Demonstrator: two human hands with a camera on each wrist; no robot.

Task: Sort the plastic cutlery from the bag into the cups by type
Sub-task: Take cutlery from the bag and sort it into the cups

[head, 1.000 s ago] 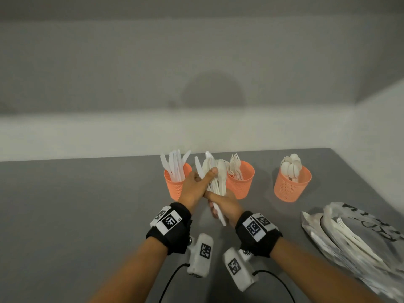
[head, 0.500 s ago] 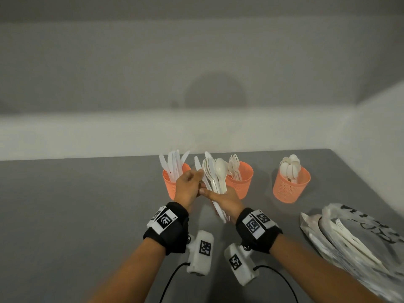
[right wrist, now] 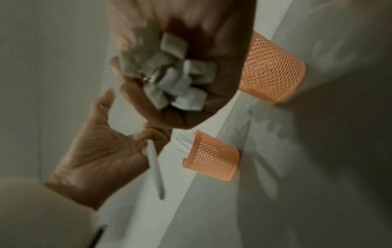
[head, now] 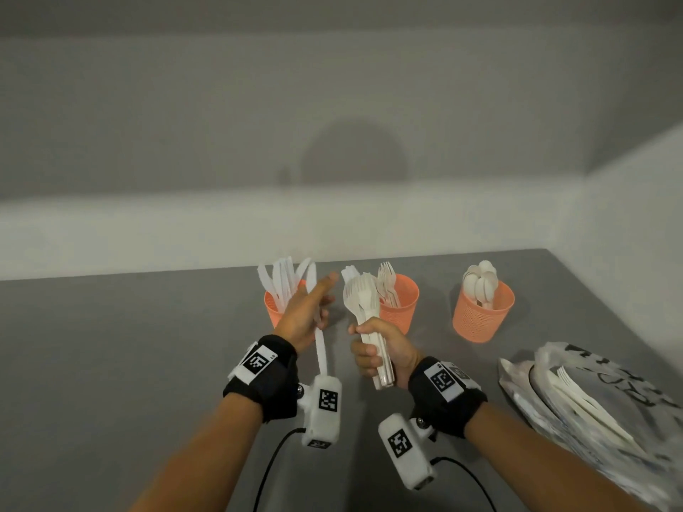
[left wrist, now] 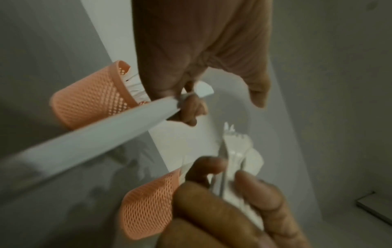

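The left grip (head: 306,315) pinches one white knife (head: 320,349). The right grip (head: 380,349) clasps a white cutlery bundle (head: 364,301), fork tines up

White cutlery (head: 364,304) upright, three orange cups (head: 401,304)

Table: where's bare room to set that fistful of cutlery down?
Bare grey table left of the knife cup; also the gap between the fork cup and the spoon cup. Crowded: right edge under the bag, and near centre where both hands work.
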